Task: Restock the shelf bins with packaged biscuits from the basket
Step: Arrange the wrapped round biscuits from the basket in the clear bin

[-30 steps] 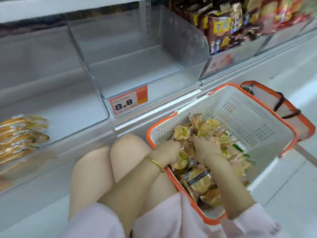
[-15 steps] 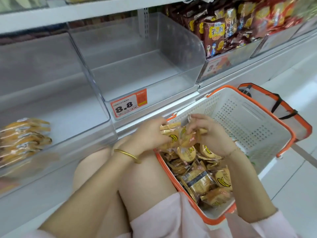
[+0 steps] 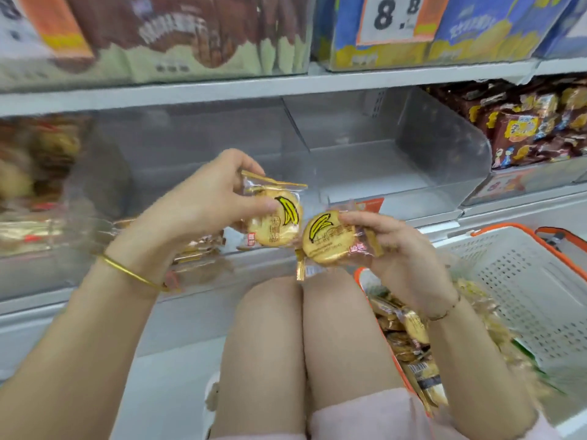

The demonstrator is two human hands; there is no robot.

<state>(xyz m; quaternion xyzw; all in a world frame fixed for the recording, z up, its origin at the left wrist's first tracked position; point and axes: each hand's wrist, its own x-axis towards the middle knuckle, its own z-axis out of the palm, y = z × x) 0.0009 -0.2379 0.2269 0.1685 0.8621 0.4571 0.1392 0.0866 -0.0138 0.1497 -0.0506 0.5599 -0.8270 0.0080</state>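
Note:
My left hand (image 3: pixel 203 201) pinches a round biscuit packet with a yellow banana print (image 3: pixel 274 222) in front of the clear shelf bins. My right hand (image 3: pixel 397 246) grips a second banana biscuit packet (image 3: pixel 328 238) just right of the first; the two packets nearly touch. Both are raised above my knees. The white basket with an orange rim (image 3: pixel 521 281) stands at the lower right, with several more biscuit packets (image 3: pixel 409 331) piled in its near end. A clear bin (image 3: pixel 444 160) behind my hands holds nothing; the bin at the left (image 3: pixel 38 236) holds golden packets.
Brown snack bags (image 3: pixel 527 131) fill the bin at the right. The upper shelf carries brown and blue boxes (image 3: pixel 476 30) with an 8.8 price tag (image 3: pixel 397 14). My bare knees (image 3: pixel 301 312) are below the hands, close to the shelf base.
Both hands have lifted out of the basket, each with a banana biscuit packet, and risen up in front of the shelf bins. The view has tilted upward.

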